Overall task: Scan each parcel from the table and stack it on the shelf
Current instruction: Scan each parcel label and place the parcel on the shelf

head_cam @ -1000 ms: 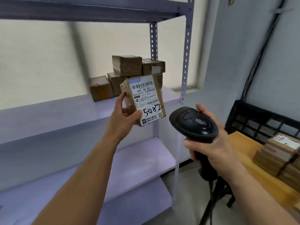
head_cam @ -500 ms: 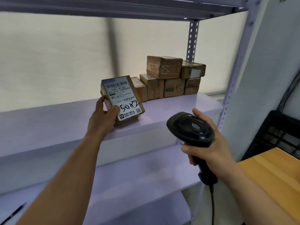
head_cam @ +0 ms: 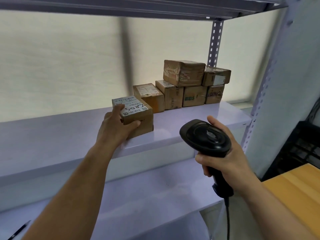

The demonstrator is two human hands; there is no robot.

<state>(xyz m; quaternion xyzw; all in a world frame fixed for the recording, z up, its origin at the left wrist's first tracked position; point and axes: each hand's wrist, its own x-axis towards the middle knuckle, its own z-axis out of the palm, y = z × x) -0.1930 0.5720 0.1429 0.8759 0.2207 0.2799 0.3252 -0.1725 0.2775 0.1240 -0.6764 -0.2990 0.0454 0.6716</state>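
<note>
Gripping parcel, left hand, stacked boxes beside

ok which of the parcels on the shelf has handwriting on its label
The leftmost parcel, gripped by the left hand: black marker handwriting crosses its white label; no other parcel shows any.

Seven brown parcels sit on the shelf, five on its board from the front edge to the right back corner and two stacked on those, alongside one black scanner, two hands, left hand and right hand, one wooden table and one dark crate.
</note>
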